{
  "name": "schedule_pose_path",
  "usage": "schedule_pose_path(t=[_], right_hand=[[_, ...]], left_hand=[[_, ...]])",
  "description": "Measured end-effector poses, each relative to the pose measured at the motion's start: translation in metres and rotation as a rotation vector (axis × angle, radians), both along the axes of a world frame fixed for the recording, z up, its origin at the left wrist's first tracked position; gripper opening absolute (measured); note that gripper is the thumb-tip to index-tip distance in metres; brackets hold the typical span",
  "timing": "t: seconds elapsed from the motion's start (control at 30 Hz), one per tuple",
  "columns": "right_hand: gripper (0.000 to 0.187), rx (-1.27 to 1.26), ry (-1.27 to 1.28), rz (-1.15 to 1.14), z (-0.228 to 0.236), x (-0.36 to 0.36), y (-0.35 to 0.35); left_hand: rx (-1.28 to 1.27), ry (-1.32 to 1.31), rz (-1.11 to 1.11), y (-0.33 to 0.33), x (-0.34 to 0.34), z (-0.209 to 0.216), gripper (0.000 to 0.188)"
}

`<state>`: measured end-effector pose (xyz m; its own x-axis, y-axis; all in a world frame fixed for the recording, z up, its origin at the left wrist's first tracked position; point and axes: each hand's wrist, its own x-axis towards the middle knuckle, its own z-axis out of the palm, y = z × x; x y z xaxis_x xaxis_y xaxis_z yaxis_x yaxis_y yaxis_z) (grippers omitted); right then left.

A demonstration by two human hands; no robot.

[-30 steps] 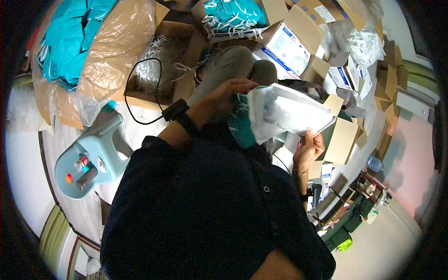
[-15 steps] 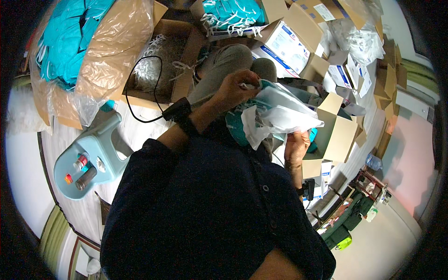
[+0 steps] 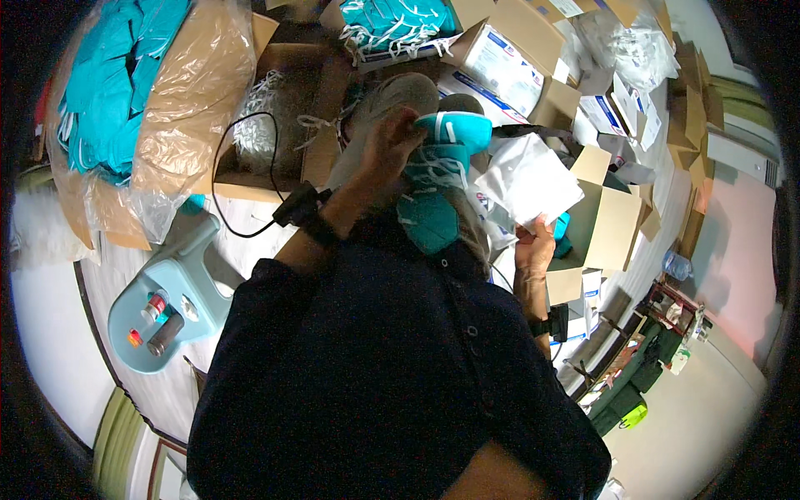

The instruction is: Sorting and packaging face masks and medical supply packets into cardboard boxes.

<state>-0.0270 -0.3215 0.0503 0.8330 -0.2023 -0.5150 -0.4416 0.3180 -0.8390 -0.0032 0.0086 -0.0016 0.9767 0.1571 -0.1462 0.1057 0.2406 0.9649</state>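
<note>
In my lap lie several teal face masks (image 3: 427,220) with white straps. My left hand (image 3: 390,148), slightly blurred, is closed at the near end of one teal face mask (image 3: 467,131), raised above the others. To the right, my right hand (image 3: 536,243) pinches the lower edge of a white plastic bag (image 3: 532,179). This bag hangs spread out over my right knee, and its contents cannot be made out. Dark straps with small devices circle both wrists, and a black cable loops away from the left one.
An open carton (image 3: 617,225) stands right beside my right hand. Ahead are a carton of teal masks (image 3: 396,21) and a carton with white straps (image 3: 287,125). A big plastic-lined carton (image 3: 192,108) of teal masks is far left. A light-blue stool (image 3: 187,304) holds bottles.
My left hand has left the bag and moved up and left, now with a teal mask. The white bag has swung rightward in my right hand, uncovering the masks in my lap.
</note>
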Motion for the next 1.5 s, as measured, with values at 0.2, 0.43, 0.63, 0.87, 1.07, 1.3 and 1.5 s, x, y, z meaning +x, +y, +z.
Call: schedule_pose_path(t=[0.2, 0.43, 0.63, 0.87, 1.07, 1.3, 1.5], right_hand=[[0.031, 0.048, 0.103, -0.186, -0.054, -0.002, -0.029], [0.025, 0.245, 0.132, -0.216, -0.053, 0.024, -0.012], [0.019, -0.188, -0.1, 0.019, -0.043, 0.059, 0.023], [0.025, -0.086, -0.349, 0.177, 0.005, 0.153, 0.142], [0.024, 0.073, -0.434, 0.249, 0.063, 0.26, 0.282], [0.053, 0.242, -0.327, 0.429, 0.126, 0.37, 0.414], [0.066, 0.709, -0.359, 0.745, 0.082, 0.364, 0.4]], left_hand=[[0.445, -0.397, -0.539, 0.024, -0.032, 0.06, 0.037], [0.803, -0.659, -0.78, 0.022, -0.045, 0.018, 0.056], [0.833, -0.628, -0.756, 0.011, -0.034, 0.013, 0.033], [0.136, -0.021, -0.401, 0.044, -0.033, 0.066, 0.027], [-0.117, 0.199, -0.239, 0.058, -0.042, 0.043, 0.027], [-0.202, 0.321, -0.088, 0.063, -0.048, 0.039, 0.027], [-0.217, 0.355, 0.063, 0.077, -0.057, 0.039, 0.028]])
